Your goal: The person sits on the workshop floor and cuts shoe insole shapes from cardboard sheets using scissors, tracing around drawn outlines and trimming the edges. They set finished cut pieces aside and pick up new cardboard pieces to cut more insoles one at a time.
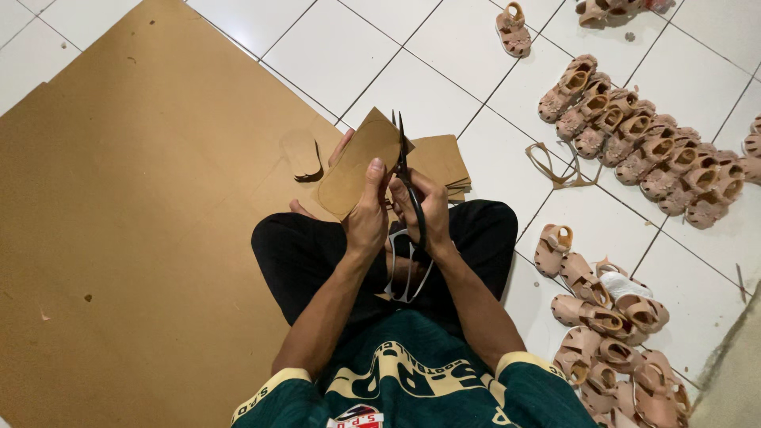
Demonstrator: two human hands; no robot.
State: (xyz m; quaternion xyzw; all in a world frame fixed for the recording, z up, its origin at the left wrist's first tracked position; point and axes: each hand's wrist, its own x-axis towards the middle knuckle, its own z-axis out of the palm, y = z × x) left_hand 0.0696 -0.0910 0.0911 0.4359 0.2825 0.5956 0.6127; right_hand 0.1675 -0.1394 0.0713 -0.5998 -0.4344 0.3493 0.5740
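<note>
My left hand (366,212) grips a tan, sole-shaped piece of cardboard (358,162), thumb on its face. My right hand (426,212) holds black scissors (406,170) upright, blades pointing away from me along the right edge of that piece. Both hands are raised above my crossed legs in black trousers. A white band (408,273) hangs below my wrists.
A large brown cardboard sheet (135,238) covers the tiled floor at left, with a sole outline cut into it (301,154). A stack of cardboard pieces (440,162) lies ahead. Several small tan sandals (642,143) sit in rows at right, more (610,341) by my right knee.
</note>
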